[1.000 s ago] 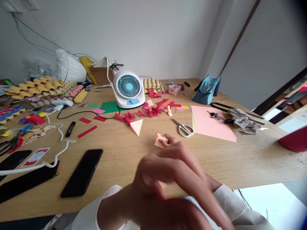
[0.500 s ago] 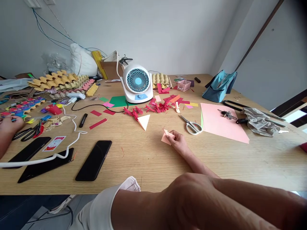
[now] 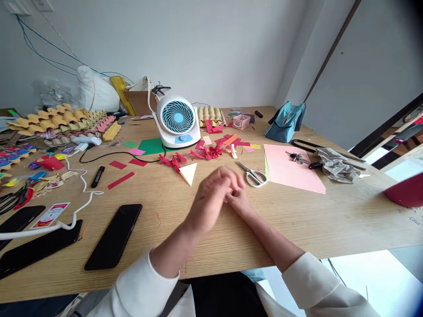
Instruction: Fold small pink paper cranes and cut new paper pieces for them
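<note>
My left hand curls over the fingers of my right hand above the middle of the desk. It is slightly blurred, its fingers bent. My right hand is closed beneath it, with its wrist close to the desktop. The small folded peach paper seen earlier in my right hand is now hidden between the two hands. A cream paper triangle lies just left of them, by crinkled red paper pieces. White-handled scissors lie to the right.
A white fan stands behind. Pink sheets with keys, a grey cloth and a blue bag are at right. On the left lie a black phone, a marker and a white cable.
My left hand has come down over my right hand, covering the peach paper. My view has shifted, and another person's hand at the far left has left the picture.
</note>
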`<action>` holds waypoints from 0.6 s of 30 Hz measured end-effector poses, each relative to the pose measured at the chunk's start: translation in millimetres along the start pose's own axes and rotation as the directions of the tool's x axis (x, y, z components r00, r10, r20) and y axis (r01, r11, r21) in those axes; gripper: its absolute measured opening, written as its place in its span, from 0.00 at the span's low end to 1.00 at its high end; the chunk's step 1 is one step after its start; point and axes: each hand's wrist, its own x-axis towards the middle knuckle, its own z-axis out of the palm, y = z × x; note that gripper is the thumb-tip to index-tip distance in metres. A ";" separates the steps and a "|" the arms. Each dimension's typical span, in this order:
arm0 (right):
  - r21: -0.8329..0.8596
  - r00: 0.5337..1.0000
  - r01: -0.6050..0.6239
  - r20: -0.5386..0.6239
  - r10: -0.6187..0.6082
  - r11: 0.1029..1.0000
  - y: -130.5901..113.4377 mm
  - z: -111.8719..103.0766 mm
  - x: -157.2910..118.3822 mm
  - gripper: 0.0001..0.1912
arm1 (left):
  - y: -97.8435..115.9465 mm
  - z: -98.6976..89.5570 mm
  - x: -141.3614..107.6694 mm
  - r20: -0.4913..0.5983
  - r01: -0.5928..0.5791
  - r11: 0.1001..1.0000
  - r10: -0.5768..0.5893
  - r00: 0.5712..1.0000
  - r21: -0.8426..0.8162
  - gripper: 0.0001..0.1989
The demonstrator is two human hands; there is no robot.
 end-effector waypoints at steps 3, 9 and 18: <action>0.039 0.997 -0.018 -0.068 0.021 0.999 -0.7 0.4 1.1 0.19 | -52.0 -46.4 6.0 -0.114 0.049 0.970 -0.021 0.993 0.240 0.17; 0.094 0.997 -0.029 -0.071 0.036 0.995 0.1 1.6 1.4 0.20 | -125.6 -99.3 -11.5 -0.361 0.284 0.867 -0.132 0.923 0.409 0.12; 0.043 1.000 -0.019 -0.022 0.020 0.999 -5.3 3.5 -2.7 0.21 | -126.6 -91.0 -14.2 -0.351 0.290 0.849 -0.134 0.927 0.441 0.15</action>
